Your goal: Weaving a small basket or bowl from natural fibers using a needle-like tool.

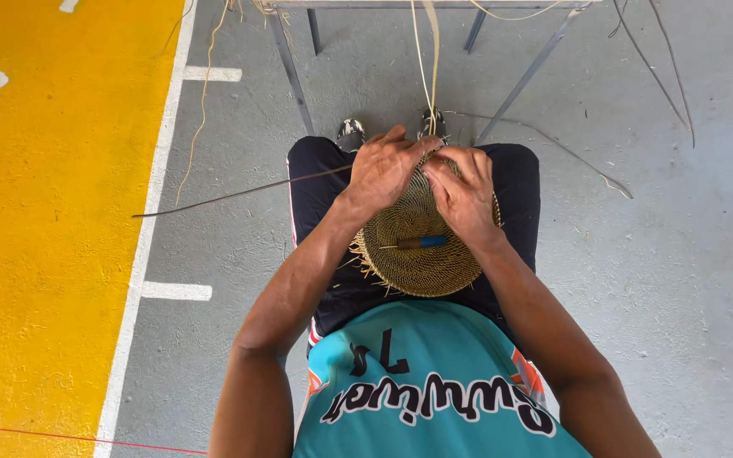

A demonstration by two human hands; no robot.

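Straw-coloured woven disc [422, 246], round, tight coiled texture, frayed ends at its left rim, lies on the person's lap at frame centre. Left hand [383, 170] and right hand [466, 191] both pinch its far edge, fingers curled on the weave; fingertips mostly hidden. Pale strips [426, 59] run up from the hands to the top of frame, cut off there. Blue-handled tool [417, 242] rests on the disc, long axis left-right, thin metal tip pointing left. Dark thin reed [231, 195] trails left over grey concrete floor [680, 280].
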